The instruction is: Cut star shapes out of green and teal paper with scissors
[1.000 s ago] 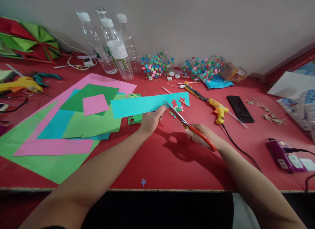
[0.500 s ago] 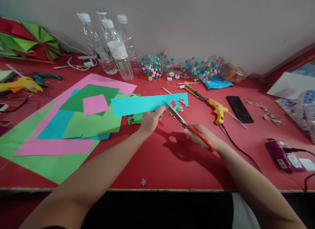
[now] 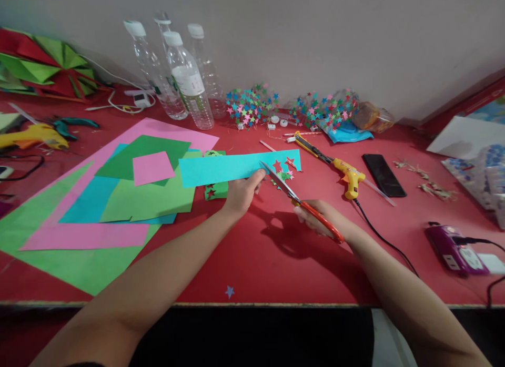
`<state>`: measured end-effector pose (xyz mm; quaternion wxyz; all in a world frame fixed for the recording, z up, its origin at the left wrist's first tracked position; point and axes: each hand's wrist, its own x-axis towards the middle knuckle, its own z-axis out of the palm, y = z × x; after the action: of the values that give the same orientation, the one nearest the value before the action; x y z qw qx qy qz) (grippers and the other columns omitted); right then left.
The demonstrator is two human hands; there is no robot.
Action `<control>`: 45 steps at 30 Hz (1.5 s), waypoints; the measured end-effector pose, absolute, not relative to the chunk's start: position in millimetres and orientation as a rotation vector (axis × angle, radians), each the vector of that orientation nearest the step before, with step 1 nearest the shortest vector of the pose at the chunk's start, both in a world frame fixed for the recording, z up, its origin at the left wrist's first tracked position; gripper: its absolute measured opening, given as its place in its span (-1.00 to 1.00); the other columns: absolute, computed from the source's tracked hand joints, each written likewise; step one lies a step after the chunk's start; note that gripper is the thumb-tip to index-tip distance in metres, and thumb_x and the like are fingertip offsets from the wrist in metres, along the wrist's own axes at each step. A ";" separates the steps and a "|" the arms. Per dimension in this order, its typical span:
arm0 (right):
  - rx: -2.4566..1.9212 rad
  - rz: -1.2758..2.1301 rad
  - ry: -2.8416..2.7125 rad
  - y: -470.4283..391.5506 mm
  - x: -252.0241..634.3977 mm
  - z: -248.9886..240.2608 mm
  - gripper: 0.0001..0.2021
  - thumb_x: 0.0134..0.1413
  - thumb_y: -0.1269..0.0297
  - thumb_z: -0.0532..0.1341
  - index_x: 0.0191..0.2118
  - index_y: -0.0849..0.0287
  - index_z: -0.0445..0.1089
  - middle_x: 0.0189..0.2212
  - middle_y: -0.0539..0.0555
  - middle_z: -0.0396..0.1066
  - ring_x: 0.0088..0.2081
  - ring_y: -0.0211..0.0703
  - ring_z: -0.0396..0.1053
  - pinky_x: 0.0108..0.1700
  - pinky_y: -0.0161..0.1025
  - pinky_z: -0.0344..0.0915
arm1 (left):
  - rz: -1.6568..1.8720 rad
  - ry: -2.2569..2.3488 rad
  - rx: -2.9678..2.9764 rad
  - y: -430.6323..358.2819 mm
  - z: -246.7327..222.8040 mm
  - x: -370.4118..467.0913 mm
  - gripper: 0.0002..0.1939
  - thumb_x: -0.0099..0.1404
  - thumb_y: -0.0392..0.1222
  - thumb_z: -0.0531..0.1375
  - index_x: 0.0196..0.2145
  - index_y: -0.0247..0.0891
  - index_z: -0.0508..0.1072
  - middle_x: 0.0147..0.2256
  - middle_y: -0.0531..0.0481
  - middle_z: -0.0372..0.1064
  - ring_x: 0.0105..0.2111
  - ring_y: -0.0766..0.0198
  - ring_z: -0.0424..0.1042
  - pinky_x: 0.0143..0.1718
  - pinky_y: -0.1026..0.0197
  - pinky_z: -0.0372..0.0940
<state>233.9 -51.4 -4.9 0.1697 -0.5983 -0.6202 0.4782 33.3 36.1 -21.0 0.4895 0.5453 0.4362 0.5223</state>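
My left hand pinches the lower edge of a turquoise paper strip, holding it above the table. Two star-shaped holes pierce the strip near its right end. In my right hand is a pair of red-handled scissors; its blade tips lie against the strip beside my left thumb. Whether the blades are parted is hard to tell. Beneath the strip lies a green paper piece with star cut-outs. Small cut paper stars sit under the strip's right end.
Coloured paper sheets are stacked on the left of the red table. Several plastic bottles stand at the back, beside star-decorated clusters. To the right are a cutter, a corded yellow glue gun, a phone and a purple power strip.
Almost nothing differs. The strip has shifted very slightly, while both hands and the scissors keep practically the same place.
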 end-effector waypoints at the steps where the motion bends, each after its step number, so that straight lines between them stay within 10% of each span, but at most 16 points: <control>1: -1.701 1.357 -1.760 -51.3 234.2 -5.8 -0.54 0.16 -0.17 0.06 -0.47 0.16 0.17 -0.64 -0.11 0.08 -0.64 -0.36 0.06 -0.60 -0.37 -0.02 | 1.268 1.059 1.324 36.1 -21.0 33.5 -0.60 0.15 -0.12 0.16 -0.77 -0.21 0.17 -0.76 0.15 0.10 -0.68 0.41 0.15 -0.47 0.25 0.16; 45: -1.348 1.713 -1.318 -69.7 190.9 -2.2 -0.42 0.06 -0.34 0.01 -0.47 0.17 0.20 -0.82 -0.19 0.03 -0.80 -0.40 0.03 -0.72 -0.40 0.10 | 1.129 1.394 1.749 5.3 -7.6 36.1 -0.51 0.37 0.16 -0.07 -0.54 -0.20 0.32 -0.56 0.04 0.28 -0.53 0.33 0.29 -0.38 0.23 0.25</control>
<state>190.9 -69.7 -2.2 0.2929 -0.5059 -0.4948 0.6430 36.1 5.3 -7.6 0.3125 0.6631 0.5286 0.4281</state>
